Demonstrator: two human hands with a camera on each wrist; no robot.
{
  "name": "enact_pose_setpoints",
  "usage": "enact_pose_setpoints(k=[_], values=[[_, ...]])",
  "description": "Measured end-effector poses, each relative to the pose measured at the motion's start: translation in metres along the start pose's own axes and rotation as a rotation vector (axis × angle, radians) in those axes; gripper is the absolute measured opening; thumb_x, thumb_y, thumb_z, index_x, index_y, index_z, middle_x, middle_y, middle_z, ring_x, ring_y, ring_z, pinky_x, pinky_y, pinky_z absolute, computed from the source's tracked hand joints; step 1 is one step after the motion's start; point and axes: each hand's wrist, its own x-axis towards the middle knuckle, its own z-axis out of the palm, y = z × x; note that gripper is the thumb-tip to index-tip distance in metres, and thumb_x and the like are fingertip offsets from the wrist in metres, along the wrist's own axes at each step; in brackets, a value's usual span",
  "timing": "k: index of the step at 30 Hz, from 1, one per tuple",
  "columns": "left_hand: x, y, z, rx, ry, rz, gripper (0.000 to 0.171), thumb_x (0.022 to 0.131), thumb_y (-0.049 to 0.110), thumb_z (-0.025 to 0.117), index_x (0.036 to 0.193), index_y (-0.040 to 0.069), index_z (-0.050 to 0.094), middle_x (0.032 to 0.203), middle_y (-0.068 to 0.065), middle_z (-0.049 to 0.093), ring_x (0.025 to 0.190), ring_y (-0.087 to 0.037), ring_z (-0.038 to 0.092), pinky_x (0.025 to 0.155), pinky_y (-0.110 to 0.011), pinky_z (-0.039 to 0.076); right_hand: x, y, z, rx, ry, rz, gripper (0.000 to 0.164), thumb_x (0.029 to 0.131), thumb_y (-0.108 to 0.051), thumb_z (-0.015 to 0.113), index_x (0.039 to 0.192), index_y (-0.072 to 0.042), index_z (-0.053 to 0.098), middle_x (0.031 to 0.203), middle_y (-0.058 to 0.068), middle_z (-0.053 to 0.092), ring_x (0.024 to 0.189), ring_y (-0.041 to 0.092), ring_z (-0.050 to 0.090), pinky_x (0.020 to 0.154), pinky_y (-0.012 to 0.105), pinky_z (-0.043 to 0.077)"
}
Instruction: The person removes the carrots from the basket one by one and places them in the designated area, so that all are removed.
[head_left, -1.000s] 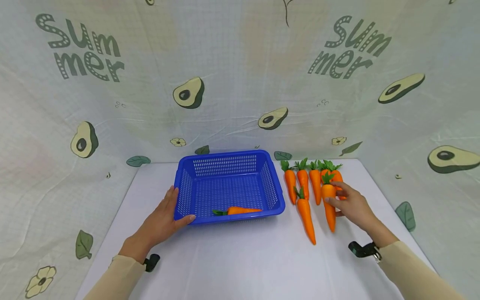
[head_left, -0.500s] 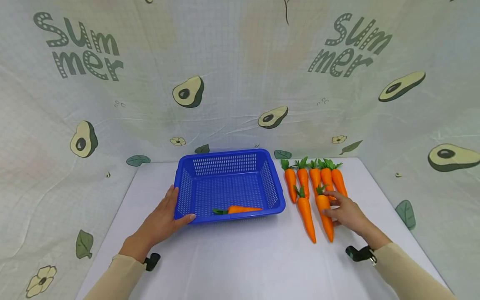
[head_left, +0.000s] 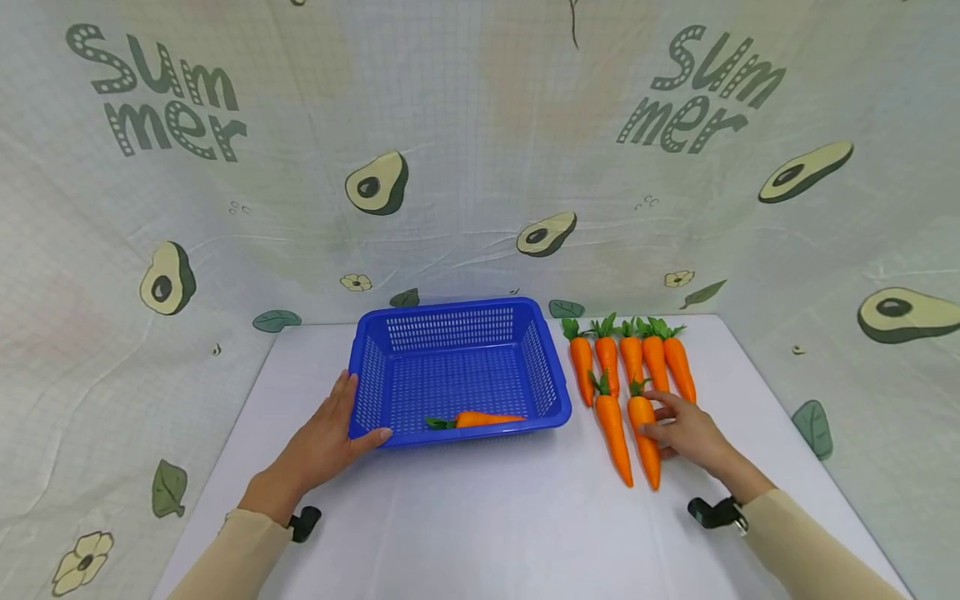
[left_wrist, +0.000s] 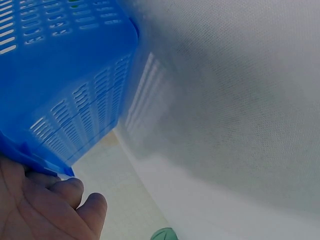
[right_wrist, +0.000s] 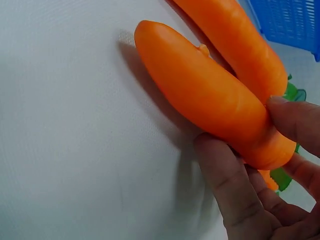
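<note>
My right hand holds an orange carrot with a green leafy top between thumb and fingers. In the right wrist view, the thumb and a finger pinch the thick end of this carrot. Just left of it lies a similar carrot. My left hand rests at the near left corner of a blue plastic basket. Its fingers lie along the basket's left side, and the thumb sits on the front rim. Inside the basket, one carrot lies along the front wall.
Several more carrots lie in a row at the back right of the white table, leafy tops toward the rear. A cloth printed with avocados hangs behind the table and along its sides.
The right hand has brought its carrot toward me and slightly left, away from the back row, to beside the near carrot. My left hand and the basket stay where they were.
</note>
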Motion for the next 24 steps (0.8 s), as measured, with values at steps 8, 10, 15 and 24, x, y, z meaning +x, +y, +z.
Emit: enact_pose_setpoints(k=[8, 10, 15, 24], values=[[0.0001, -0.0009, 0.0012, 0.003, 0.005, -0.002, 0.12, 0.078, 0.085, 0.044, 0.157, 0.011, -0.007, 0.165, -0.013, -0.006, 0.148, -0.046, 0.014, 0.111, -0.065, 0.026, 0.0007, 0.0005, 0.0047, -0.023, 0.025, -0.002, 0.073, 0.086, -0.029, 0.075, 0.147, -0.01, 0.039, 0.126, 0.029, 0.054, 0.074, 0.019, 0.066, 0.064, 0.035, 0.061], [0.0003, -0.0015, 0.0015, 0.001, 0.004, -0.004, 0.12, 0.078, 0.085, 0.044, 0.157, 0.012, -0.007, 0.165, -0.012, -0.007, 0.148, -0.046, 0.014, 0.111, -0.065, 0.026, 0.0012, 0.0002, 0.0055, -0.034, 0.033, -0.009, 0.073, 0.086, -0.03, 0.075, 0.147, -0.009, 0.039, 0.126, 0.029, 0.055, 0.075, 0.018, 0.066, 0.065, 0.034, 0.061], [0.0005, -0.0025, 0.0021, 0.002, 0.003, -0.008, 0.12, 0.078, 0.086, 0.043, 0.157, 0.012, -0.008, 0.165, -0.012, -0.007, 0.148, -0.045, 0.013, 0.111, -0.065, 0.026, 0.0027, 0.0005, 0.0069, -0.072, 0.042, -0.026, 0.073, 0.085, -0.032, 0.076, 0.145, -0.006, 0.042, 0.12, 0.029, 0.06, 0.073, 0.016, 0.067, 0.065, 0.033, 0.061], [0.002, -0.0028, 0.0022, 0.004, 0.002, 0.001, 0.12, 0.078, 0.086, 0.043, 0.157, 0.011, -0.008, 0.165, -0.012, -0.007, 0.148, -0.045, 0.013, 0.112, -0.065, 0.026, 0.0003, -0.0009, 0.0083, -0.058, 0.028, -0.014, 0.071, 0.087, -0.031, 0.074, 0.145, -0.004, 0.041, 0.121, 0.03, 0.059, 0.075, 0.017, 0.068, 0.066, 0.033, 0.061]])
